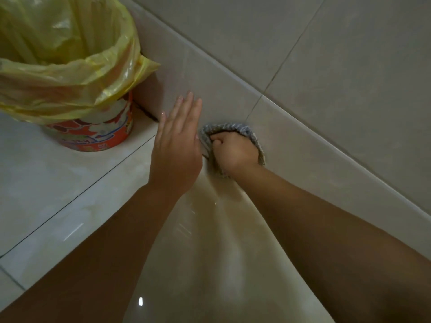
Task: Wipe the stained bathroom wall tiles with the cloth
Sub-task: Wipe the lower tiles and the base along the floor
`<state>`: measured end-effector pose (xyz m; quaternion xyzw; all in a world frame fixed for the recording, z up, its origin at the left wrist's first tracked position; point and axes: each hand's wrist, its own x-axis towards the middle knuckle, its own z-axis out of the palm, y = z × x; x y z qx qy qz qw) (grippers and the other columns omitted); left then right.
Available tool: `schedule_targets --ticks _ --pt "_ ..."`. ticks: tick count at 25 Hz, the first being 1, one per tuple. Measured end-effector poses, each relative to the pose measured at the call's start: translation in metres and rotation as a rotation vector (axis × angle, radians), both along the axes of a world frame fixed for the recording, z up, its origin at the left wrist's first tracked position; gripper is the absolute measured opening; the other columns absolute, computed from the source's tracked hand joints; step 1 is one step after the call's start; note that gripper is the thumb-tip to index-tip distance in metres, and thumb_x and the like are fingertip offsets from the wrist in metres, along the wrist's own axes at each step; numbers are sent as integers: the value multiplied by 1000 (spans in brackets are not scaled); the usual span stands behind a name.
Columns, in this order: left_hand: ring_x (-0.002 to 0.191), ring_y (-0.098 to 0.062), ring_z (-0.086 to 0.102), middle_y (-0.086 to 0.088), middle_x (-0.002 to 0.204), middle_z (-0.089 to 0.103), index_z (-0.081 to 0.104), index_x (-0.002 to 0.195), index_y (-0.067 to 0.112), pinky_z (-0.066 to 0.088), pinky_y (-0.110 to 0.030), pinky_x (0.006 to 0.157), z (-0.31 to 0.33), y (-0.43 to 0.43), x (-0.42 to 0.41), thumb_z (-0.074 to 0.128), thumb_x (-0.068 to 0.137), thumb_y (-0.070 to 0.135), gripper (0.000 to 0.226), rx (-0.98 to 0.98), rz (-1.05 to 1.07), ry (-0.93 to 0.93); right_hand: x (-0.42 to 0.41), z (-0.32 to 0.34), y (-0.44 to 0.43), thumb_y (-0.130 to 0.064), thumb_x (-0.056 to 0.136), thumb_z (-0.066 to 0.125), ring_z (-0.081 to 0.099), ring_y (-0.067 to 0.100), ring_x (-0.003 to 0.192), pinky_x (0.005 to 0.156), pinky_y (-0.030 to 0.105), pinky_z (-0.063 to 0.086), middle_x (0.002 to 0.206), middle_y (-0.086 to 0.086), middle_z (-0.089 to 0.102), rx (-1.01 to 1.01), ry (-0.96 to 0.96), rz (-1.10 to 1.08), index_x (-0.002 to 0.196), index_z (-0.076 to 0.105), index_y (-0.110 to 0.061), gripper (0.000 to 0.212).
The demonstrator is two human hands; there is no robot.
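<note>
A grey knitted cloth [247, 131] is bunched against the low strip of beige wall tile [303, 145] where it meets the floor. My right hand [233, 152] grips the cloth in a fist and presses it to that tile. My left hand [177, 141] is just left of it, fingers straight and together, palm laid flat on the same tile strip. Larger grey-beige wall tiles [338, 66] rise above, split by dark grout lines.
A red patterned bin [98, 134] lined with a yellow plastic bag [58, 54] stands on the glossy floor tiles [58, 183] at the upper left, close to the wall. Both forearms reach in from the bottom edge.
</note>
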<state>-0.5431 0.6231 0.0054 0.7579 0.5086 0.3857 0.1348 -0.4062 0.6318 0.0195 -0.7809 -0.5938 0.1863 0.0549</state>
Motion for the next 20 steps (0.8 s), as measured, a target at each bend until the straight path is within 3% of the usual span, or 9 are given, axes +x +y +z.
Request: schedule_targets --ticks 3,5,8,10,12,13,15,16,20 --pt "151 -23 15 -10 161 24 26 153 8 12 -48 122 -8 -1 1 43 93 0 64 -24 -11 25 2 -19 2 -26 100 39 49 23 128 105 32 40 144 -2 51 -155 -96 162 140 48 -34 42" --pt "151 -23 15 -10 162 23 25 153 8 10 -47 123 -10 -2 6 43 92 0 64 -28 -15 30 16 -29 -12 -27 101 40 44 19 132 108 23 31 149 -7 44 -211 -23 197 145 40 -33 45" --pt "151 -23 14 -9 162 23 24 154 9 10 -46 123 -6 -7 16 43 91 0 66 -28 -44 41 54 -40 -52 -16 96 49 46 6 128 95 2 20 136 -15 52 -169 76 182 141 49 -28 46" --pt "151 -21 13 -8 162 22 23 154 10 12 -48 123 -3 -9 20 42 92 2 65 -31 -53 51 81 -44 -86 -10 94 50 53 -1 118 92 -2 25 123 -19 57 -154 83 110 135 56 -21 43" --pt "151 -20 12 -7 162 21 23 154 10 12 -49 123 1 -12 24 41 93 3 64 -27 -62 54 107 -43 -121 -3 97 45 64 -4 98 82 5 45 114 -16 65 -204 14 51 130 60 -12 38" --pt "151 -20 12 -7 162 21 23 154 10 12 -48 123 4 -14 26 40 93 3 63 -22 -68 52 120 -39 -135 -8 99 43 65 1 97 82 15 51 115 -10 67 -256 -45 39 132 59 -15 37" --pt "151 -20 13 -7 162 22 25 154 10 11 -47 123 12 -19 33 39 93 4 63 -6 -92 43 143 -24 -162 -25 101 40 59 13 116 98 28 47 131 -7 61 -413 -154 -19 135 54 -35 38" --pt "151 -20 13 -7 162 22 25 154 10 11 -46 123 16 -20 36 38 92 5 63 7 -104 42 149 -16 -171 -30 101 38 56 15 120 102 28 43 136 -9 58 -430 -249 -29 133 54 -40 38" --pt "151 -20 14 -6 162 22 26 153 11 9 -44 123 33 -25 53 39 90 5 65 63 -146 23 131 40 -159 -34 97 42 64 16 102 90 27 49 113 -7 71 -204 -193 -136 107 72 -34 32"
